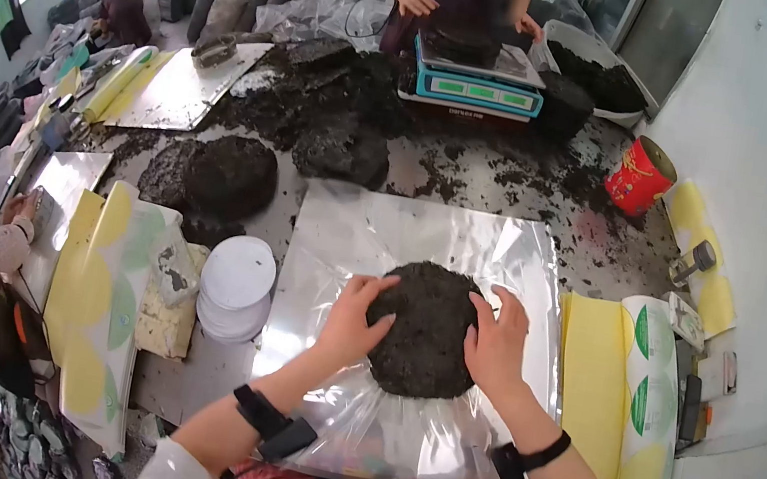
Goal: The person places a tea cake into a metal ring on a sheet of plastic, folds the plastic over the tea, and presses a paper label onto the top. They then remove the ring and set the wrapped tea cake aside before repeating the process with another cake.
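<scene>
A dark, rough-surfaced round cake of pressed, shredded leafy material (427, 333) lies on a shiny sheet of clear film (354, 235) spread over a metal board. My left hand (355, 321) presses against its left edge, thumb and fingers curved at the rim. On the opposite edge my right hand (498, 340) holds it the same way. Both hands wear black wrist bands. The cake's underside is hidden.
Ahead, a co-worker's hands (413, 1) are by a blue scale (477, 91). Dark cakes (230, 175) and loose crumbs lie around. White discs (239, 274) sit left; yellow wrapper rolls (589, 396) flank the board. A red can (640, 176) stands back right.
</scene>
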Available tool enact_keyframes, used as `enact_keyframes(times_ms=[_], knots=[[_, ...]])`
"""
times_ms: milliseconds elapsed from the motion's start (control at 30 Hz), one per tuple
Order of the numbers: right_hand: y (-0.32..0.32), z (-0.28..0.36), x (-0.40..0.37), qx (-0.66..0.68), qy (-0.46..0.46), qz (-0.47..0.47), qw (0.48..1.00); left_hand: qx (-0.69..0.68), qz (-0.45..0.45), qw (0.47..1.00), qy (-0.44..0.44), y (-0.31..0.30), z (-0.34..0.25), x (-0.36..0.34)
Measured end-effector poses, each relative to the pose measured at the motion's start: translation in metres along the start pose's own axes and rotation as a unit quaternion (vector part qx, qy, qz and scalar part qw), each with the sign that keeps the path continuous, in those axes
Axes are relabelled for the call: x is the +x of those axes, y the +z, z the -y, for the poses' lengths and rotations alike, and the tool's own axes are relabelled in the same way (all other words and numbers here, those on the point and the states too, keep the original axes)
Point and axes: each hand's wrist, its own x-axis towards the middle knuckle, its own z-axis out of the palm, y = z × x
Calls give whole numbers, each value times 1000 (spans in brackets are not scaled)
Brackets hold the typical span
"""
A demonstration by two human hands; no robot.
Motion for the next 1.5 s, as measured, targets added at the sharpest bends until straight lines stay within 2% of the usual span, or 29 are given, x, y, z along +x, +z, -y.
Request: enact_keyframes(times_ms=[33, 67, 133, 167, 233, 267, 300, 367, 400, 500, 667, 733, 867, 933, 967, 1033, 1067, 1100, 1133, 1167, 1200, 1233, 1267, 1300, 1333, 1400, 1433, 1467, 1500], knots=[[-12, 10, 6, -24, -60, -44, 997, -13, -6, 1000, -8, 1, 0, -2], [-8, 11, 10, -20, -60, -40, 997, -12, -5, 1000, -13, 0, 1, -2], [4, 8, 15, 164, -139, 115, 970, -11, 7, 1000, -28, -3, -4, -1], [18, 0, 11, 165, -136, 116, 970, -11, 10, 999, -29, -2, -8, -4], [46, -17, 9, 119, -219, 145, 958, 231, -60, 956, 173, 1, -15, -2], [53, -20, 5, 103, -211, 166, 958, 230, 6, 940, 252, -1, -5, 3], [53, -18, 10, 108, -205, 165, 959, 231, 14, 940, 251, 0, -3, 10], [43, -12, 14, 60, -212, 216, 951, 156, 263, 930, 204, 11, -1, 21], [45, -13, 16, 33, -210, 249, 945, 206, 325, 900, 204, 11, -1, 30], [50, -11, 21, 14, -196, 305, 932, 319, 396, 841, 184, 22, -7, 39], [70, -11, 19, -11, -156, 427, 890, 277, 438, 841, 154, 39, 12, 38], [116, -19, -15, -91, -153, 267, 947, 367, 363, 837, 181, 47, 17, 24], [105, -11, -11, -47, -130, 258, 956, 388, 325, 835, 213, 39, 13, 26], [101, -11, -8, -1, -119, 258, 959, 55, 302, 936, 173, 15, 2, 39], [95, -9, -7, -3, -110, 245, 963, 104, 115, 967, 202, -2, -9, 28], [68, 3, -2, 4, -120, 265, 957, 163, -257, 927, 218, -43, -21, 4], [78, -1, -4, 20, -115, 264, 957, 196, -397, 874, 199, -60, -50, 14], [79, -1, -4, 22, -127, 267, 955, 202, -404, 871, 193, -64, -35, 12], [79, -2, -3, 11, -118, 273, 955, 174, -113, 978, -18, -67, -7, 10], [81, 0, -4, 2, -108, 278, 955, 113, 192, 947, -231, -74, 9, 3], [87, -2, -4, -23, -111, 297, 948, 113, 187, 967, -129, -65, -10, -5], [89, -2, -2, -22, -113, 292, 950, 34, 154, 984, -86, -72, -52, 1], [90, -3, -10, -18, -125, 279, 952, -137, 66, 986, -73, -86, -77, 5], [89, -3, -18, -17, -139, 267, 953, -305, -30, 950, -57, -98, -88, 6], [87, 0, -22, -20, -134, 263, 955, -307, -31, 950, -56, -107, -79, 3], [75, 7, -25, -12, -126, 277, 953, -124, -191, 973, -42, -120, -34, -17], [69, 10, -27, 1, -112, 288, 951, 135, -38, 989, -39, -105, 35, -47], [67, 12, -27, 10, -108, 289, 951, 266, 28, 954, 137, -83, 37, -84], [69, 10, -23, 10, -108, 285, 952, 183, 232, 940, 170, -60, 47, -95]])
